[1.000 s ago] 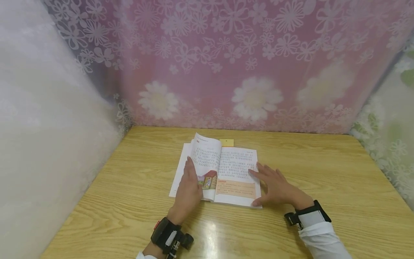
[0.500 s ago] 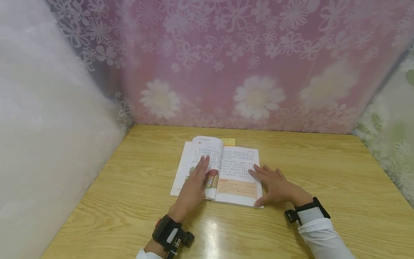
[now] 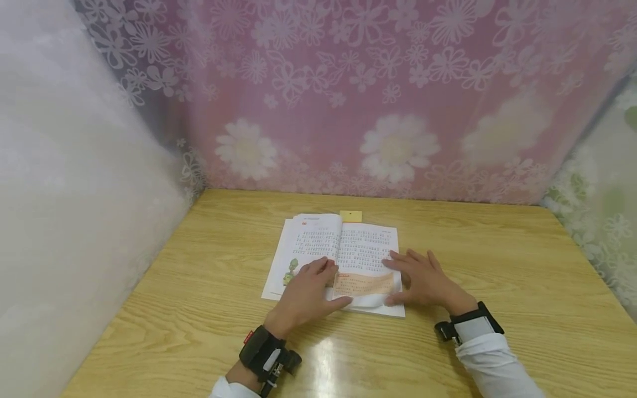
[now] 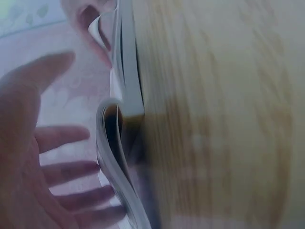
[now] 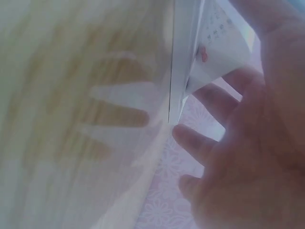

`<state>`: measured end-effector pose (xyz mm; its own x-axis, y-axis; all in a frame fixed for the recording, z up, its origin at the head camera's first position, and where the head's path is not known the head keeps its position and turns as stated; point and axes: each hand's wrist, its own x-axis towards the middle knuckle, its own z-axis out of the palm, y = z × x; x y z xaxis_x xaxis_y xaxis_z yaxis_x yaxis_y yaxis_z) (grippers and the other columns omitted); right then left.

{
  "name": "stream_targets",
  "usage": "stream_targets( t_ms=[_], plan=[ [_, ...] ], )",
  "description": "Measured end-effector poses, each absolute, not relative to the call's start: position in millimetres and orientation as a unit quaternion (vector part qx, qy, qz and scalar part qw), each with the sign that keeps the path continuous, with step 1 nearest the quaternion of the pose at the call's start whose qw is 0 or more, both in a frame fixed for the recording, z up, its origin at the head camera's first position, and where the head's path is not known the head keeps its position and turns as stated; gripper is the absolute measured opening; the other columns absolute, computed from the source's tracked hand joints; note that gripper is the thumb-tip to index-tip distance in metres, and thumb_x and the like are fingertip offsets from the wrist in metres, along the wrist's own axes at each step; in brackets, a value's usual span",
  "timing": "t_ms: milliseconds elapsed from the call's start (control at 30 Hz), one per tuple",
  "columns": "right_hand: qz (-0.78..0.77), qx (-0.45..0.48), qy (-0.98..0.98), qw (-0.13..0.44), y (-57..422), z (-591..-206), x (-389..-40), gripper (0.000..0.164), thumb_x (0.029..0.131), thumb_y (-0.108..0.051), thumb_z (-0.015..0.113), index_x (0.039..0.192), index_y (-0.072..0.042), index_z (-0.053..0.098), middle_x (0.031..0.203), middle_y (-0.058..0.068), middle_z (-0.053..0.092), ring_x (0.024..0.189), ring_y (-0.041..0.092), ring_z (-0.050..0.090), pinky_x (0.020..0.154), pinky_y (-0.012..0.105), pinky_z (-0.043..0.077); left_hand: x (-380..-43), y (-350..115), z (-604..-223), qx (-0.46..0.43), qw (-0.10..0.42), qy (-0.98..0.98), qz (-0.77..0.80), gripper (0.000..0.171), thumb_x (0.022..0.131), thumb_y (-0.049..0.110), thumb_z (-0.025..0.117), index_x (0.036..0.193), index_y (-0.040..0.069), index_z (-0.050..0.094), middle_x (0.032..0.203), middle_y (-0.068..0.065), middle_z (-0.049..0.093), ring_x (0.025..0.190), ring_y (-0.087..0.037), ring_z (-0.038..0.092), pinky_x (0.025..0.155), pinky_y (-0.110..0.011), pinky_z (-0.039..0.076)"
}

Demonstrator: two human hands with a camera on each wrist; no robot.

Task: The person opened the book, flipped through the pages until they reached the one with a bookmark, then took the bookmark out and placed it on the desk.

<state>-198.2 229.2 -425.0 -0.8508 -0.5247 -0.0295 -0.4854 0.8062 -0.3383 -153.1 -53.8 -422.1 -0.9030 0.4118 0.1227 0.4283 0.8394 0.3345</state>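
Note:
An open book [image 3: 318, 237] with printed text and coloured pictures lies on the wooden table. My left hand [image 3: 308, 293] rests over the lower left page near the spine, thumb stretched toward the right page. In the left wrist view the fingers of that left hand [image 4: 57, 181] are spread and fairly straight beside the bent pages. At the lower right edge, my right hand [image 3: 425, 282] has the lifted corner of a page [image 3: 370, 300] between thumb and fingers. The right wrist view shows this curled page corner [image 5: 219, 57] against the fingers; the exact contact is partly hidden.
A yellow tab [image 3: 351, 216] sticks out beyond the book's top edge. The wooden table [image 3: 199, 265] extends around the book, and a pink floral curtain [image 3: 318, 110] hangs behind it. Pale sheets stand at both sides.
The left hand has moved right across the left page toward the spine, and that page now lies flatter. At the right hand, the right page's lower corner has lifted and bent.

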Motion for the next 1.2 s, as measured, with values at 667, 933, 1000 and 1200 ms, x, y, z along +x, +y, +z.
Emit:
stream_targets(
  t_ms=[667,933,1000,1200],
  plan=[
    [-0.173,-0.251,0.952,-0.009,223,-409,-198,0.098,0.058,-0.08,0.053,0.138,-0.025,0.038,0.145,0.013,0.033,0.133,0.037,0.02,0.104,0.062,-0.001,-150,-16,-424,-0.154,0.07,-0.984,-0.063,0.053,0.079,0.036,0.055,0.124,0.01,0.048,0.124,-0.021,0.047,0.11,-0.042,0.045,0.078,-0.056,0.045],
    [-0.181,-0.262,0.948,0.0,224,-406,-194,0.116,0.052,-0.078,0.06,0.146,-0.027,0.014,0.151,0.015,0.019,0.134,0.039,0.016,0.103,0.064,0.002,-149,-26,-419,-0.135,0.022,-0.98,-0.144,0.067,0.079,0.02,0.052,0.141,0.009,0.028,0.139,-0.02,0.038,0.124,-0.04,0.037,0.096,-0.051,0.036],
    [-0.175,-0.264,0.948,0.012,225,-408,-193,0.115,0.052,-0.078,0.06,0.145,-0.025,0.018,0.15,0.016,0.02,0.134,0.039,0.017,0.102,0.065,0.002,-149,-28,-419,-0.137,0.028,-0.978,-0.156,0.069,0.08,0.018,0.051,0.142,0.007,0.022,0.138,-0.02,0.039,0.123,-0.036,0.039,0.099,-0.047,0.035],
    [-0.16,-0.27,0.949,0.045,226,-416,-188,0.111,0.053,-0.076,0.061,0.143,-0.02,0.028,0.148,0.019,0.024,0.132,0.041,0.019,0.101,0.067,0.006,-150,-36,-420,-0.126,0.065,-0.97,-0.197,0.078,0.082,0.015,0.053,0.145,0.006,0.008,0.133,-0.017,0.046,0.108,-0.026,0.052,0.083,-0.038,0.047]
  ],
)
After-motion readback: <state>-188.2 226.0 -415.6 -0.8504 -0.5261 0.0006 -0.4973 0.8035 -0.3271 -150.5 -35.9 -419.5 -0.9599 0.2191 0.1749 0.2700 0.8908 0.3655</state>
